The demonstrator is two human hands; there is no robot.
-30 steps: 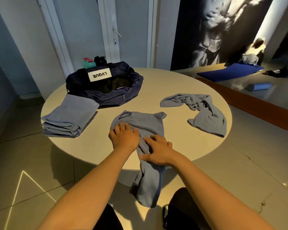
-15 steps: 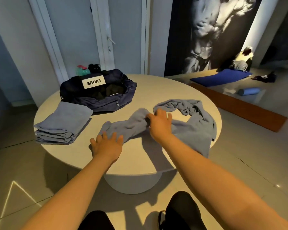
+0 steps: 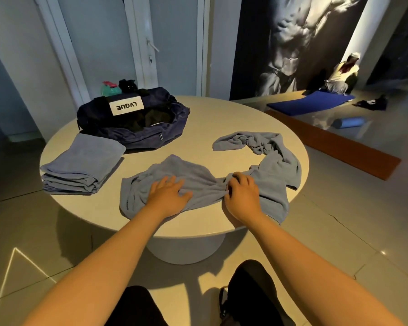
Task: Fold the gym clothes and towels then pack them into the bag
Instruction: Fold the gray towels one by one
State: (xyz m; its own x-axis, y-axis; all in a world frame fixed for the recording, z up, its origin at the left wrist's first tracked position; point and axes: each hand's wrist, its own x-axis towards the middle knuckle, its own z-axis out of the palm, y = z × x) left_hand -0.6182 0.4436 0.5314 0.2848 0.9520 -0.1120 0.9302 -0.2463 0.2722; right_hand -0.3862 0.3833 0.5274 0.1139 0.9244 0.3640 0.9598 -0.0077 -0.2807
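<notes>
The navy bag [image 3: 139, 140] is my marker in the head view. It sits unzipped on the far left part of the round bench [image 3: 222, 114], with its white label towards me.

Nearer me than the bag, a blue-grey spread towel [image 3: 179, 170] lies flat on the bench, its near hem close to the rim. My left grip [image 3: 169, 196] rests on it with fingers straight and splayed, pressing the cloth down and holding nothing. My right grip [image 3: 242, 196], further right of the bag, has its fingers curled and pinches the bunched right end of that towel.

At that point the spread towel meets a crumpled towel [image 3: 276, 161], which lies right of the bag and droops over the bench's near right rim. A folded stack [image 3: 80, 163] sits just beside the bag's near left side, hard against the left rim; I cannot count its layers. Bare bench stretches right of the bag and past the crumpled towel's far side, and that is the widest free room.

I count one bag, two loose towels, one folded stack and two grips. Two bottles stand behind the bag: one teal bottle [image 3: 110, 89] and one black bottle [image 3: 127, 84].
</notes>
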